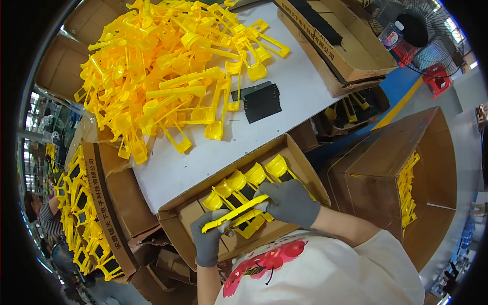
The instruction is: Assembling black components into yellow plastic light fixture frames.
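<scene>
Both my hands wear grey gloves. Between them is a long yellow plastic frame (236,213), seen edge-on and tilted up to the right. My left hand (207,233) grips its lower left end, and my right hand (291,202) holds the upper right end. Directly beneath lies a shallow cardboard box (185,209) in front of me. Several yellow plastic frames with black pads (255,174) stand in a row inside it, partly hidden by my hands and the held frame.
A large heap of yellow frames (152,71) covers the white table's (300,76) left side. Black sheets (262,103) lie beside it. Cardboard boxes stand at far right (351,51), right (386,168) and left (114,188). Beyond are a fan (414,30), a red stool (436,80) and another person (48,211).
</scene>
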Available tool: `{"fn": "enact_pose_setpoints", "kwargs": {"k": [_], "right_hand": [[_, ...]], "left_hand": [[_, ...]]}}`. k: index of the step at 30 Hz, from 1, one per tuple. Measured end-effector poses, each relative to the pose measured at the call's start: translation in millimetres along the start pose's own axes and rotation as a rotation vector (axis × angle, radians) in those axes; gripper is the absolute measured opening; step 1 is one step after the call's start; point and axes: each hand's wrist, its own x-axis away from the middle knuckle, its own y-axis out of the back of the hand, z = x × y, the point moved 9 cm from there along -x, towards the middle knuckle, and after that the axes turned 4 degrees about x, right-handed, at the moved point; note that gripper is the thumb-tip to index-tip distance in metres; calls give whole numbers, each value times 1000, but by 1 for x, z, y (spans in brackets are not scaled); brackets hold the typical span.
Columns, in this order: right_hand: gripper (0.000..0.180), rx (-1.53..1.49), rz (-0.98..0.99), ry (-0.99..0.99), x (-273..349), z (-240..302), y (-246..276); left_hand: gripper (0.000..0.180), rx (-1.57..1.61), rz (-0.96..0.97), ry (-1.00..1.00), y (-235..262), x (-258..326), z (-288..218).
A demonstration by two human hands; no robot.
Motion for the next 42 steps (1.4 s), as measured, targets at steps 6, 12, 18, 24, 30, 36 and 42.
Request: {"fn": "enact_pose_setpoints", "kwargs": {"k": [6,12,18,24,30,36,42], "right_hand": [[27,19,116,37,-1,13,-22],[27,12,104,60,-10,6,-22],[36,77,301,-25,-8,-12,-32],[16,328,-179,66,-69,-43,73],[22,522,-211,36,-118,-95,77],[26,647,-81,97,-141,-99,37],[28,699,60,-1,-159,-86,35]], "left_hand": [[16,-74,-27,77,20,7,-10],[16,-62,-80,18,16,6,-15],[19,-71,-17,94,14,-4,-9],[20,-323,1,329,117,-8,-15],[41,-1036,36,310,117,-64,9],[36,-1466,-203,-72,56,-73,-64],[37,-1245,-350,-524,-19,-163,-110]]}}
